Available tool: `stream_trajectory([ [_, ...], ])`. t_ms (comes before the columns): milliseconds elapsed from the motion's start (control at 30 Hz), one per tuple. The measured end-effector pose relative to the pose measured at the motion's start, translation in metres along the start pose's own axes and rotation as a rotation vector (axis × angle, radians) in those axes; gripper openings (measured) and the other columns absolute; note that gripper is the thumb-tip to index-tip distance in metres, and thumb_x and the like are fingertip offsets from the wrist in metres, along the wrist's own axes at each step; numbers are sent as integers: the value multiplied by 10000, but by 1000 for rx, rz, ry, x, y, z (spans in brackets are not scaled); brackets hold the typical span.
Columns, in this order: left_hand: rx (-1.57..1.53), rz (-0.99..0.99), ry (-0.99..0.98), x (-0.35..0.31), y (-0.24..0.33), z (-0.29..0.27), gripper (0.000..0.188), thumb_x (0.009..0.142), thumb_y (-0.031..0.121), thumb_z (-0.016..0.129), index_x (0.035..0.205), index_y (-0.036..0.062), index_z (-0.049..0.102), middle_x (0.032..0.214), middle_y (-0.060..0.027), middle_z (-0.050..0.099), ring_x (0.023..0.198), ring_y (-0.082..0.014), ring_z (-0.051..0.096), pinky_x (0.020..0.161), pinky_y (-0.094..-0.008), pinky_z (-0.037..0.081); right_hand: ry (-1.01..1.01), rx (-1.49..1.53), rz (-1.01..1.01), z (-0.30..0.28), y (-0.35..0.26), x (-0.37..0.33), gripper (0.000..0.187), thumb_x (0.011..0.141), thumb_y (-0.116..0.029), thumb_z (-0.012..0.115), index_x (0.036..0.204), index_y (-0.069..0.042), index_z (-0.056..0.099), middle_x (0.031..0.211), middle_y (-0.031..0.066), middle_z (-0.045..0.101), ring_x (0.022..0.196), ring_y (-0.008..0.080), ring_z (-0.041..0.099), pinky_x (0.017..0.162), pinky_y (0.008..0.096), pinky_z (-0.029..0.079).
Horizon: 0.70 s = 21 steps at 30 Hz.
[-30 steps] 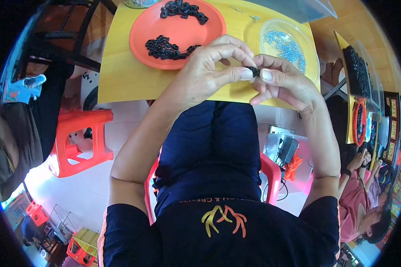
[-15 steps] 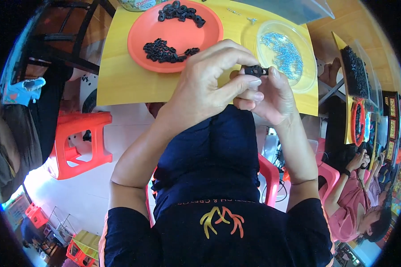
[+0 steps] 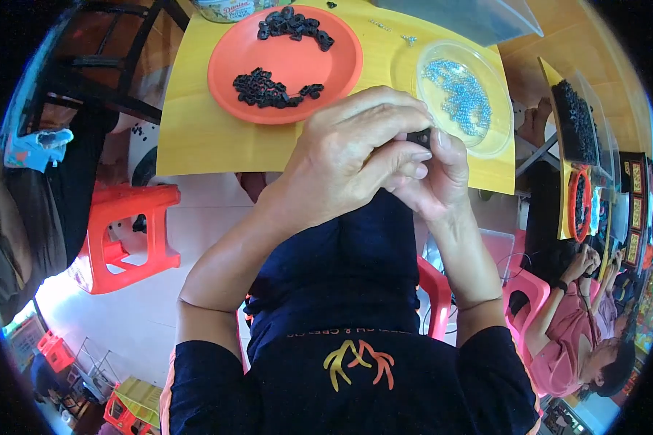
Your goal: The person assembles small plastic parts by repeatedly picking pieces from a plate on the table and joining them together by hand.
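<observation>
A small black plastic part (image 3: 419,137) is pinched between my left hand (image 3: 359,145) and my right hand (image 3: 442,170), over the near edge of the table. My fingers cover most of it; only a dark end shows. Both hands are closed and touch each other. Beyond my left hand lies an orange-red plate (image 3: 297,61) with two heaps of small black plastic parts: ring-like pieces (image 3: 294,25) at the far side and blockier pieces (image 3: 261,88) at the near side. Past my right hand stands a clear round tub (image 3: 502,94) holding many small shiny silvery-blue pieces (image 3: 461,94).
The yellow tabletop (image 3: 196,138) carries a few loose silvery bits (image 3: 409,40), a tin (image 3: 225,9) and a translucent bin (image 3: 479,22) at the far side. A red stool (image 3: 134,232) stands at left. At right, a person in pink (image 3: 566,341) sits by another table.
Both hands have come slightly closer to me and drawn together. The black part, seen lengthwise before with its holes showing, is now mostly covered by fingers.
</observation>
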<state>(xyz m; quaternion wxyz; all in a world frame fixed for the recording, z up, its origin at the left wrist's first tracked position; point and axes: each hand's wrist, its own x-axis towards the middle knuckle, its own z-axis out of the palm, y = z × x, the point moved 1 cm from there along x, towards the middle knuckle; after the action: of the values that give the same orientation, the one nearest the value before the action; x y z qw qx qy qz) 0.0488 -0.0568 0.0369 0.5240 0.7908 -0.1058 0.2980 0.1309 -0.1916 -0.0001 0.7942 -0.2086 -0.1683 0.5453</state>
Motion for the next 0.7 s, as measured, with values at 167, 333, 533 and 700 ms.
stream_trajectory([
  [167,-60,-94,-14,-1,-5,-8,223,802,-12,669,1025,-1,654,1065,-127,659,899,-181,643,747,-278,516,49,44,36,8,5,3,460,897,-423,624,1191,-89,510,975,1,560,658,58,462,668,293,447],
  [333,-115,-100,-18,7,-18,-18,279,808,-5,674,1086,2,646,1059,-106,640,971,-166,608,840,-304,491,25,-92,-27,-8,8,8,654,921,-593,450,1216,-16,532,940,8,554,675,91,466,679,297,465],
  [533,45,-327,257,50,-75,-82,199,783,93,709,968,22,685,852,-54,668,733,-120,613,674,-256,497,397,-1019,-26,-14,9,12,204,948,-201,596,1013,-14,645,765,-3,597,623,50,516,572,197,405],
  [700,496,-382,347,97,-124,-169,333,719,200,770,981,6,697,746,-50,663,680,-124,623,645,-277,506,295,-1085,-57,-14,16,18,174,927,-156,618,962,11,652,797,2,561,645,44,519,576,211,427],
])
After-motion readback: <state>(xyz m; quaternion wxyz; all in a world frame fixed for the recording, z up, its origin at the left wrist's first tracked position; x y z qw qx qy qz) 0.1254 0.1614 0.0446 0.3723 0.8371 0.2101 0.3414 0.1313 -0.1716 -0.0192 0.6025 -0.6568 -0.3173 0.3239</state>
